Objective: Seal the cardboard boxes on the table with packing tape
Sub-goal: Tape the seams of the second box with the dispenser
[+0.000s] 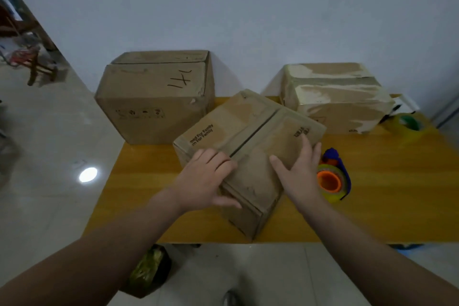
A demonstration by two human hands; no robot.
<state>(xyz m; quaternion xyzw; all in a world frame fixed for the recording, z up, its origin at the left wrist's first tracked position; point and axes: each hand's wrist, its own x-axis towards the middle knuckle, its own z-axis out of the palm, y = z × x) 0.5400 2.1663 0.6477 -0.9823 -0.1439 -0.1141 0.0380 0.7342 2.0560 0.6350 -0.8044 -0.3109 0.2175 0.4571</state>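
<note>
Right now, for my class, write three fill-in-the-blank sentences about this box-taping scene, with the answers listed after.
The right hand lies flat on the ____ of the near box. The tape dispenser lies on that box's ____ side. The box with black handwriting stands at the table's back ____.
Answers: top, right, left.

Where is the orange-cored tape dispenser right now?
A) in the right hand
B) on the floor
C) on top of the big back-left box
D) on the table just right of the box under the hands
D: the tape dispenser lies on the table beside the front box, while the left hand and right hand both rest on that box without tape.
</note>
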